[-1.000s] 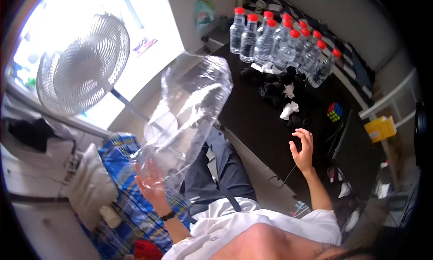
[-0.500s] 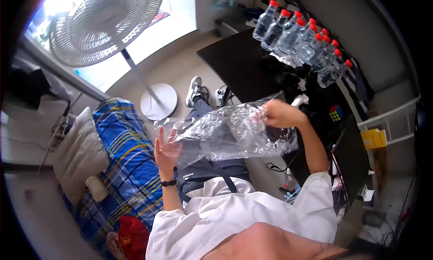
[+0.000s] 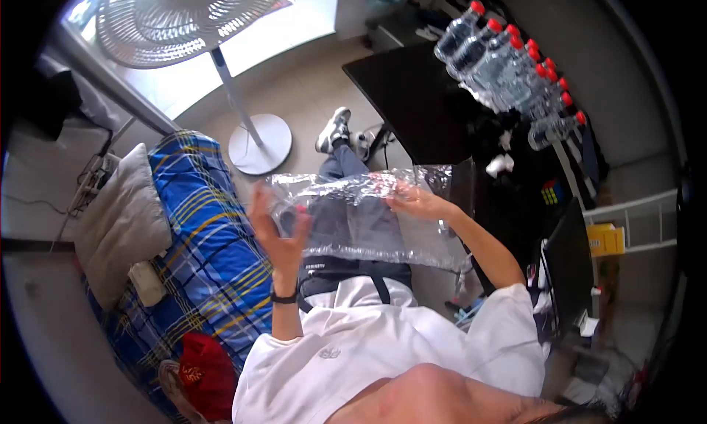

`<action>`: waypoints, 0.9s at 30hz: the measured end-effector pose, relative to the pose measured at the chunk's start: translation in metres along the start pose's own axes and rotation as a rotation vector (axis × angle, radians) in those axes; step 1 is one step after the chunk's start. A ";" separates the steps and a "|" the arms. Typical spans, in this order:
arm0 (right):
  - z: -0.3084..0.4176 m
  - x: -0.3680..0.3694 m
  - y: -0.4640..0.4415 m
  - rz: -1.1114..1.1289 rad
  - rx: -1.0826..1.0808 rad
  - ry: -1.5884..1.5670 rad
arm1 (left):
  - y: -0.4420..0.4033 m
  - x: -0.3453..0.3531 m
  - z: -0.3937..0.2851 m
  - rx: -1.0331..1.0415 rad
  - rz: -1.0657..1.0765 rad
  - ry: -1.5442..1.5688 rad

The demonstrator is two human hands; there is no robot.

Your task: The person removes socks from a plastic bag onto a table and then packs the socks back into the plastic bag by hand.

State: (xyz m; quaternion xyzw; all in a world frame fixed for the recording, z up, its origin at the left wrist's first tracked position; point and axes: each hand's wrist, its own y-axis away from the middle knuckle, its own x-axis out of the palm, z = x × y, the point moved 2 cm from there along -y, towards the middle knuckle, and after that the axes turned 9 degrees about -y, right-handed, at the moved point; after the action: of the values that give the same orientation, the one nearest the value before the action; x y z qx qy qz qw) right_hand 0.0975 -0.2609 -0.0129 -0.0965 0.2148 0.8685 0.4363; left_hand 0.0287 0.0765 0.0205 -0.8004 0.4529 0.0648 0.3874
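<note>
A clear, crinkled plastic bag (image 3: 361,236) stretches across above my thighs, and my legs show through it. My right hand (image 3: 421,202) is at the bag's upper middle, its fingers closed on the film. At the bag's left end is my left hand (image 3: 280,229), fingers apart and slightly blurred, with a dark band (image 3: 283,299) on the wrist. Whether this hand touches the film or only lies beside it, I cannot tell. A small red spot shows near the left thumb; what it is stays unclear.
Several clear bottles with red caps (image 3: 508,63) stand on the dark table (image 3: 405,93), near crumpled white tissue (image 3: 500,165) and a puzzle cube (image 3: 551,193). A standing fan (image 3: 259,146) is at the upper left. To the left lies a blue plaid bed (image 3: 202,225) with a pillow (image 3: 121,225).
My right hand has moved left along the bag, and the bag is spread flatter. My left hand has risen slightly and turned. The camera view has shifted a little.
</note>
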 end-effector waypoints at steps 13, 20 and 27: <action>0.097 -0.014 0.050 0.242 -0.037 -0.254 | 0.029 0.079 -0.080 0.385 0.418 0.014; 0.094 -0.155 0.131 -0.874 -0.177 0.539 | 0.015 0.071 -0.068 0.219 0.345 0.042; 0.003 -0.183 0.143 -0.750 0.361 0.792 | 0.007 0.067 -0.082 0.242 0.344 0.056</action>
State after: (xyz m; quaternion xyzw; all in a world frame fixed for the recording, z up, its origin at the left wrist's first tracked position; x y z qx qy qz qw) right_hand 0.0934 -0.4657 0.0953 -0.4079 0.4576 0.5018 0.6103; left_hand 0.0424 -0.0265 0.0431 -0.6605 0.5977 0.0529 0.4513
